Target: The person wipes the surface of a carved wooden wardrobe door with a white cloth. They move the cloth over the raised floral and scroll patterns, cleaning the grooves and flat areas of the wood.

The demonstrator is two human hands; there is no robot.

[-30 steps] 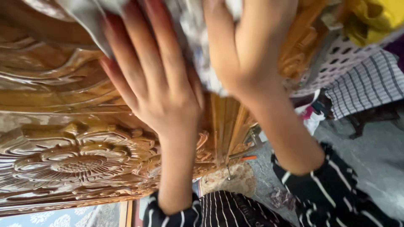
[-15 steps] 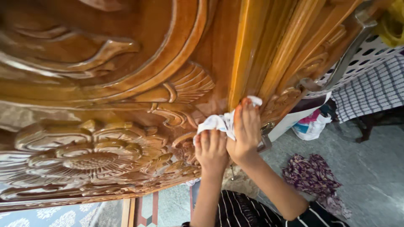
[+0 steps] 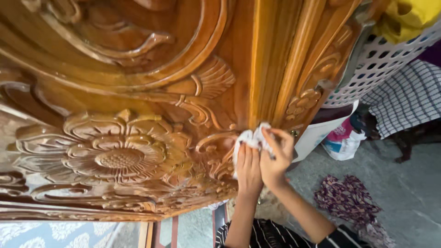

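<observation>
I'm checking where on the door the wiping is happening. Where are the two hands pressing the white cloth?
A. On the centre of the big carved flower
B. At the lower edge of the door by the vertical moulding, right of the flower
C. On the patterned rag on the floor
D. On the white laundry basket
B: the left hand and right hand hold the white cloth against the carved wooden door at the foot of the vertical moulding, right of the carved flower.

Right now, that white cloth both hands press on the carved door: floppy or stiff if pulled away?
Probably floppy: the white cloth bunches into folds under the left hand and right hand. Likely light, since fingertips alone pin it. It may snag on the raised relief of the carved wooden door rather than slide.
</observation>
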